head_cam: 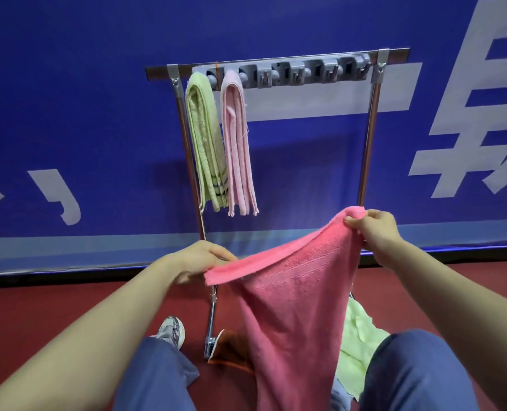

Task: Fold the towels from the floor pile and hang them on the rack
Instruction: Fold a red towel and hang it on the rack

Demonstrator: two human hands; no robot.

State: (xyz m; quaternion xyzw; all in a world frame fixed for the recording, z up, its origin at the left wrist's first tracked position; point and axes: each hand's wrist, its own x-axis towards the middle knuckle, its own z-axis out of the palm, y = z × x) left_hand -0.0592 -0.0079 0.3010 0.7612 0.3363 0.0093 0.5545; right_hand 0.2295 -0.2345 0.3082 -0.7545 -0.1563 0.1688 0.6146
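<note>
- The deep pink towel (pixel 290 292) hangs spread in front of the lower half of the rack (pixel 276 62).
- The right hand (pixel 376 232) is by the rack's right post; its fingers (pixel 353 220) pinch the towel's raised top corner.
- The left hand (pixel 199 259) is lower, by the rack's left post; its fingers (pixel 222 255) curl on the other top corner, partly hidden.
- A folded green towel (pixel 206 137) and a pale pink towel (pixel 237 143) hang touching at the left end of the rack's bar.
- A light green towel (pixel 356 345) and an orange-brown towel (pixel 231 348) lie on the floor (pixel 68 310) at the rack's foot.

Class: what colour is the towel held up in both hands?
Deep pink towel, pinched by left hand and right hand; head view.
</note>
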